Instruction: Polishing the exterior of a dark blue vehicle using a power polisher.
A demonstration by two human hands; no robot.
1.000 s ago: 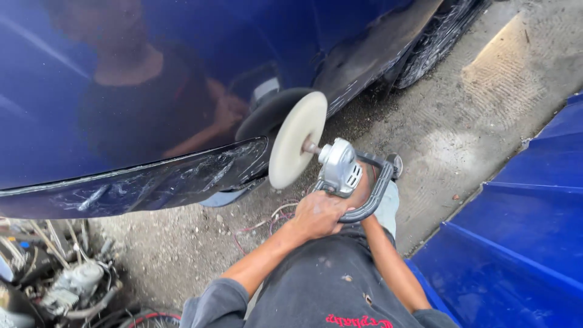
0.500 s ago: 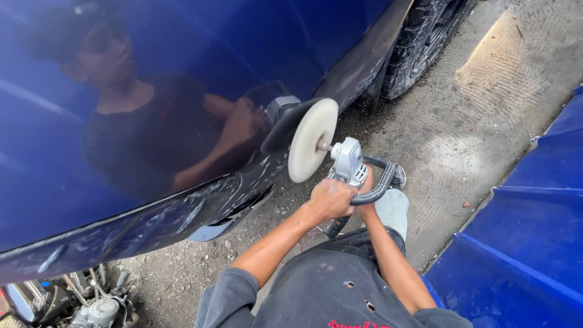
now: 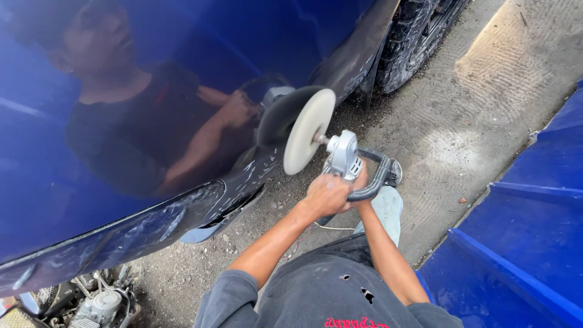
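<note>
I hold a grey rotary polisher point(image 3: 343, 157) with a round white foam pad point(image 3: 308, 131) set against the lower edge of a glossy dark blue car body panel point(image 3: 182, 109). My left hand point(image 3: 328, 194) is wrapped around the black loop handle point(image 3: 376, 179). My right hand point(image 3: 361, 182) is mostly hidden behind the tool and grips its body under the loop. The panel mirrors my torso and arm.
A black tyre point(image 3: 419, 36) stands at the top right. Another blue panel point(image 3: 522, 243) lies at the right. Engine or machine parts point(image 3: 91, 300) sit at the bottom left. Gritty concrete ground point(image 3: 473, 115) is underfoot, and a thin cord point(image 3: 331, 228) trails below the tool.
The polisher and both hands have shifted up along the panel toward the wheel; the pad stays against the lower blue edge and the view has moved with it.
</note>
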